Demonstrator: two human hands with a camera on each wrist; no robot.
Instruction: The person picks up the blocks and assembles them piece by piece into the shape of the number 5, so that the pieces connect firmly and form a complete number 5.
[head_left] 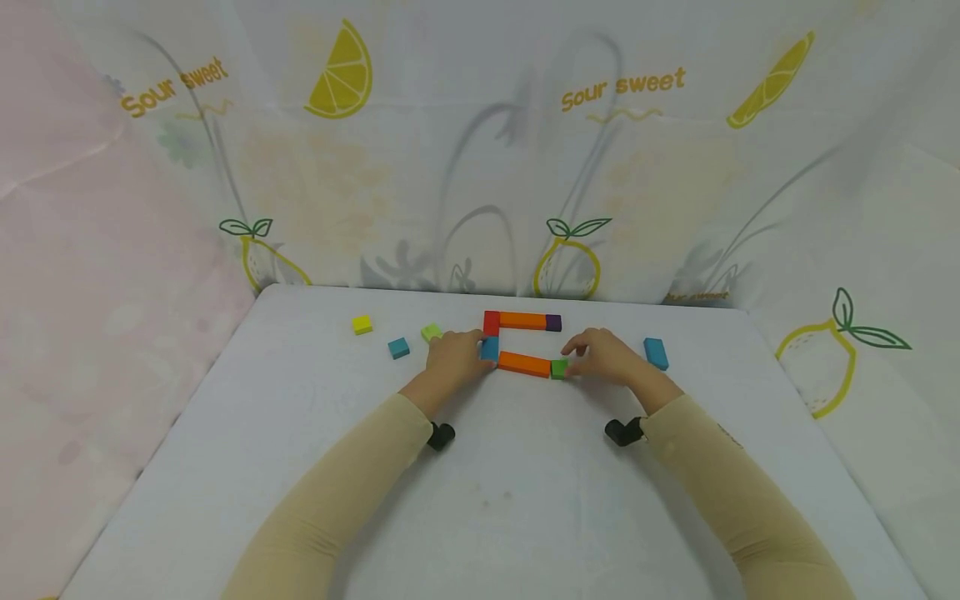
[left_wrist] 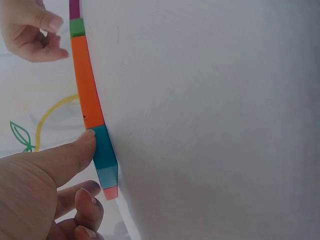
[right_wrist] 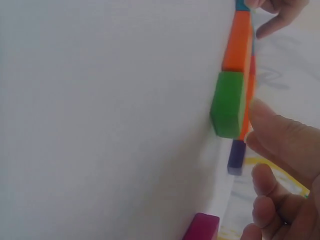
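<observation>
Several coloured wooden blocks form an open-sided shape on the white table. My left hand (head_left: 456, 357) holds the blue block (head_left: 490, 350) at its left side, the thumb on its near end and the index finger by its far end. A near orange block (head_left: 523, 364) runs right from it to a green block (head_left: 559, 369). Close by the green block's right end is my right hand (head_left: 603, 357), fingers loosely bent around no block. A red block (head_left: 491, 322), a far orange block (head_left: 522, 320) and a dark purple block (head_left: 553, 322) make up the far side.
Left of the shape lie a yellow block (head_left: 362, 325), a small blue block (head_left: 399, 348) and a light green block (head_left: 431, 332). Another blue block (head_left: 656, 353) lies right. A magenta block (right_wrist: 202, 227) shows beyond the green one. A printed curtain (head_left: 420, 167) hangs behind the table.
</observation>
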